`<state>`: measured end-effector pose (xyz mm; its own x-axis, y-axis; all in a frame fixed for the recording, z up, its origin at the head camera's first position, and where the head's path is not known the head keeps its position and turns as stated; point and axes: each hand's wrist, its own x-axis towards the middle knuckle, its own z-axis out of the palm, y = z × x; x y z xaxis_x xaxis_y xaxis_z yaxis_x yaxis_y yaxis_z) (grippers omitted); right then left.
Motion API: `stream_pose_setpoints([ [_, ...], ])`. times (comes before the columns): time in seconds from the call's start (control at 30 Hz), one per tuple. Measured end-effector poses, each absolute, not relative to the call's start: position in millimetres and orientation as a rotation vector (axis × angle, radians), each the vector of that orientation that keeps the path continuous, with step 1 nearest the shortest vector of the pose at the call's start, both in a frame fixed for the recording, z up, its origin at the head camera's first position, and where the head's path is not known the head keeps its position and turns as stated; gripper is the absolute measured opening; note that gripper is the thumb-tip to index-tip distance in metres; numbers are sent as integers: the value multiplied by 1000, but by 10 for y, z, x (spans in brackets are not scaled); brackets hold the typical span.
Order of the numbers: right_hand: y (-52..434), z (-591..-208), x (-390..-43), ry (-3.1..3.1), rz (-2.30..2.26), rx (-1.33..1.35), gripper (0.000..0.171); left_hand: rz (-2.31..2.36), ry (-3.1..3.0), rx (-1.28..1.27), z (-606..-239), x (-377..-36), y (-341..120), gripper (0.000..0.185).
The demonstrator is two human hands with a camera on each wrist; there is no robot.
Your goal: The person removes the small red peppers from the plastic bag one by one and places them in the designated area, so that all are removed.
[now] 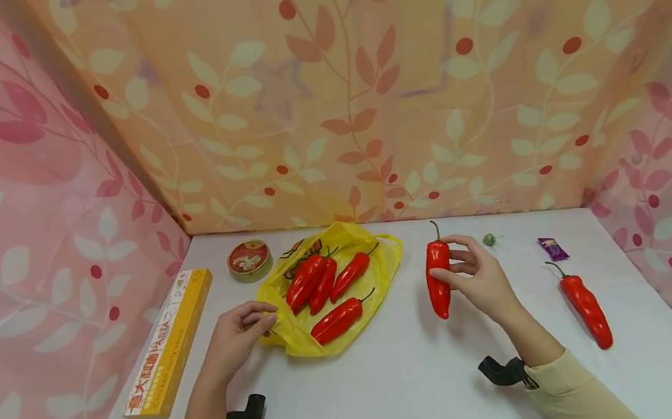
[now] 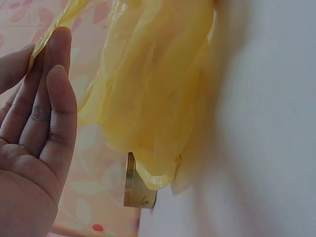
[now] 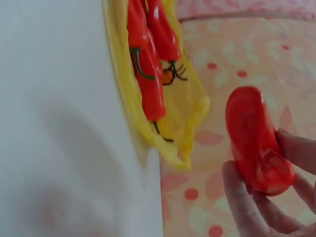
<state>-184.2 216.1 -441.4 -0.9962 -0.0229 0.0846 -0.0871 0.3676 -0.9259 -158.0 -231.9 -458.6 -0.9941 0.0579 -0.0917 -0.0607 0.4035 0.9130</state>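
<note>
Closest to me were my two cream sleeves and the black wrist mounts, and beyond them my right hand (image 1: 479, 276), fingers curled round a red pepper (image 1: 438, 278) and holding it upright above the white table (image 1: 393, 383), stem up, between the yellow bag (image 1: 333, 293) and another loose pepper (image 1: 586, 309) lying well off to the right. From the wrist view the pepper (image 3: 256, 140) was glossy, smooth and rounded at its tip, with the sheen of moulded plastic rather than real skin. I judged it light, stiff and a little slippery, not fragile; my grip sat round its middle, thumb against fingertips (image 3: 242, 197), which seemed the surest place, since the tapered ends would slide out of a pinch.

My left hand (image 1: 239, 331) pinched the near edge of the bag, thumb and fingers closed on the thin film. In its wrist view the bag (image 2: 153, 94) was crinkled, translucent and limp, so I reckoned it would give no support and would shift or drag if pulled; holding the rim kept its mouth spread. Four more peppers (image 1: 323, 294) lay on it, side by side and touching, all the same long curved shape.

Further back sat a round tin (image 1: 249, 259) with a flowered lid, a long yellow pasta box (image 1: 170, 339) along the left edge, a small green thing (image 1: 489, 240) and a purple wrapped sweet (image 1: 553, 248). Leaf-patterned cloth (image 1: 323, 93) walled everything in.
</note>
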Motion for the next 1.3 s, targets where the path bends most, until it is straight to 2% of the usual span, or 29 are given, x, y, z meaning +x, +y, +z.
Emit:
stream_pose_setpoints([
  [0.17, 2455, -4422, -1743, -2585, 1628, 80, 66, 1671, 2533, 5, -4581, -1593, -2306, 30],
  [0.43, 2802, -4442, -1623, -2720, 1397, -8, 76, 1689, 2522, -22, -4594, -1579, -2316, 30],
  [0.83, 3287, -4578, -1366, -2868, 920, -88, 70, 1679, 2528, -20, -4566, -1569, -2341, 32],
  [1.07, 3520, -4604, -1259, -2958, 660, -141, 73, 1672, 2541, -24, -4561, -1568, -2333, 31],
  [1.3, 3625, -4671, -1215, -2999, 552, -164, 72, 1674, 2537, -15, -4563, -1563, -2327, 31],
])
